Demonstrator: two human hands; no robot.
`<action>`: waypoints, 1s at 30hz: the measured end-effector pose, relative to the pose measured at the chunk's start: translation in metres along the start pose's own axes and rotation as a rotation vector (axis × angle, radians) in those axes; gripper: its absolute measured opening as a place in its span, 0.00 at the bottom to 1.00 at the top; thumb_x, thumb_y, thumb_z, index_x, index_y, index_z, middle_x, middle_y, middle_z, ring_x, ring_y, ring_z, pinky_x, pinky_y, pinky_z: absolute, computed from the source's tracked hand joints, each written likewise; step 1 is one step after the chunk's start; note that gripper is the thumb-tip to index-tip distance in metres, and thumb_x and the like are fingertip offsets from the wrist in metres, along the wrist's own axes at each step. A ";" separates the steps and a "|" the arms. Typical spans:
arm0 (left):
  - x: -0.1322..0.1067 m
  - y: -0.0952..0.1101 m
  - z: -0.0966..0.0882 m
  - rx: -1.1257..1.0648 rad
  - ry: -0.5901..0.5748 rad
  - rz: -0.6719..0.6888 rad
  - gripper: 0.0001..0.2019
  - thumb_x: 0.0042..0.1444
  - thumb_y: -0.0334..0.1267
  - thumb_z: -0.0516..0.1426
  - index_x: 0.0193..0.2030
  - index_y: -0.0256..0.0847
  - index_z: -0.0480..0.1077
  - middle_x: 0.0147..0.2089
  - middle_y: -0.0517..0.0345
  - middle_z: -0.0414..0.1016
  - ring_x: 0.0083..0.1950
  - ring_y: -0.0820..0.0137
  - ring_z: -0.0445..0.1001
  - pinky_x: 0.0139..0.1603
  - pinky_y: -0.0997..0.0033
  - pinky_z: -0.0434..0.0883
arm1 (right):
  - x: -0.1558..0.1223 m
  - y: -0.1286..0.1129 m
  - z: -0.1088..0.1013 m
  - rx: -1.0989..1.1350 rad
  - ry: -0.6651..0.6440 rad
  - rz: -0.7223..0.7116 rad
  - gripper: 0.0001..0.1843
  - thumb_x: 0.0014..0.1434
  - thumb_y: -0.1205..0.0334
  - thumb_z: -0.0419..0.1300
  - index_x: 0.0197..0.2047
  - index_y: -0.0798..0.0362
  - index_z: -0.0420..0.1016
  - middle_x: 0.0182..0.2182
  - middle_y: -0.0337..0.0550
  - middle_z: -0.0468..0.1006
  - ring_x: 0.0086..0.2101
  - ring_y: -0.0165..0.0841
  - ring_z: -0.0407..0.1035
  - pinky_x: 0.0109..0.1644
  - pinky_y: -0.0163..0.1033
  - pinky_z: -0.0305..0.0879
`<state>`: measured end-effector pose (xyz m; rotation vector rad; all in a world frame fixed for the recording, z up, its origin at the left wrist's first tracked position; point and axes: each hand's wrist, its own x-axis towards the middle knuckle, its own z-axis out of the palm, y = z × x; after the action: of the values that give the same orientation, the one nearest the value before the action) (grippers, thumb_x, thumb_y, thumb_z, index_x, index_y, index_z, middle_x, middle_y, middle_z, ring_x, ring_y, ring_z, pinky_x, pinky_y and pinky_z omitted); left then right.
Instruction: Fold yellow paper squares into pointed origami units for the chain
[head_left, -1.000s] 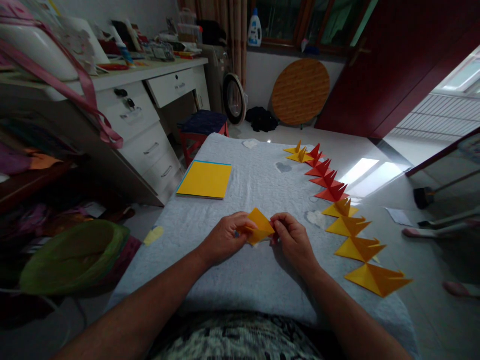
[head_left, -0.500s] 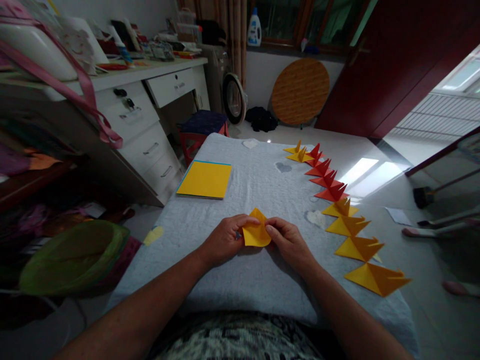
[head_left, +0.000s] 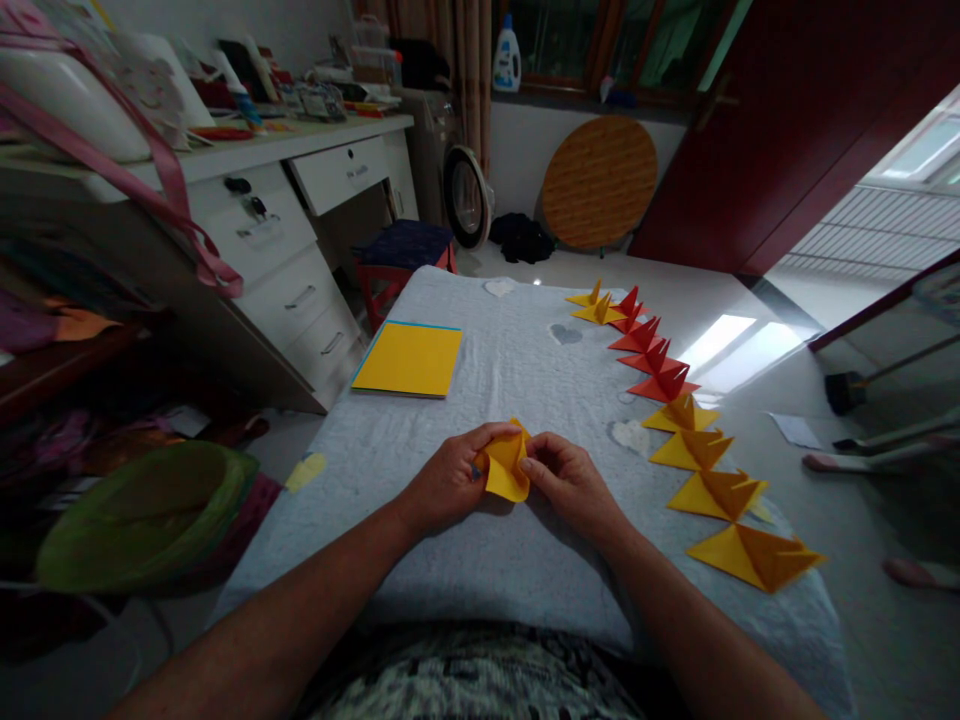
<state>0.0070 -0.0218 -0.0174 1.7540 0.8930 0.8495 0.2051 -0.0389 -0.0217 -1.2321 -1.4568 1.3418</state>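
Note:
Between my two hands is a piece of yellow origami paper (head_left: 507,468), partly folded and creased down its middle. My left hand (head_left: 450,475) grips its left side, fingers curled behind the sheet. At the right edge, my right hand (head_left: 566,480) pinches the paper between thumb and fingers. The paper is just above the cloth-covered table (head_left: 510,360). Beyond my left hand lies a stack of square paper (head_left: 409,360), yellow on top with a blue edge showing. Folded paper cranes, yellow (head_left: 754,556) and red (head_left: 660,380), stand in a row along the right side.
To the left are a white desk with drawers (head_left: 259,240) and a green-rimmed bin (head_left: 150,510). A stool (head_left: 405,245) stands past the table's far left corner. Farther back are an open washing machine door (head_left: 466,197) and a round wooden board (head_left: 600,183).
The yellow paper's right side has been bent inward and the sheet looks narrower. My right hand has shifted slightly left with it, while my left hand stays nearly in place.

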 end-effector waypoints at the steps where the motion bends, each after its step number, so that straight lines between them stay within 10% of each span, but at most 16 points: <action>1: 0.000 0.000 0.000 0.006 0.005 0.005 0.27 0.54 0.32 0.64 0.61 0.45 0.69 0.58 0.52 0.76 0.54 0.63 0.78 0.57 0.63 0.73 | 0.000 0.001 0.000 -0.001 0.004 0.001 0.10 0.56 0.54 0.62 0.36 0.51 0.72 0.27 0.36 0.70 0.28 0.29 0.64 0.33 0.36 0.63; 16: 0.002 -0.001 0.000 0.112 -0.058 0.246 0.23 0.55 0.26 0.60 0.58 0.47 0.72 0.56 0.51 0.74 0.55 0.64 0.75 0.57 0.62 0.72 | 0.003 0.007 0.002 -0.083 0.023 0.000 0.07 0.54 0.57 0.62 0.33 0.50 0.70 0.25 0.34 0.68 0.26 0.29 0.62 0.32 0.35 0.62; 30: 0.003 0.000 -0.002 0.142 -0.033 0.208 0.28 0.50 0.22 0.56 0.57 0.45 0.73 0.61 0.51 0.74 0.62 0.62 0.71 0.66 0.53 0.67 | -0.001 -0.004 -0.001 -0.020 -0.015 -0.003 0.12 0.59 0.51 0.60 0.34 0.52 0.74 0.26 0.37 0.72 0.27 0.30 0.65 0.31 0.35 0.62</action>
<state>0.0067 -0.0181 -0.0161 2.0050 0.7739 0.9063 0.2054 -0.0398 -0.0176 -1.2346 -1.4852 1.3401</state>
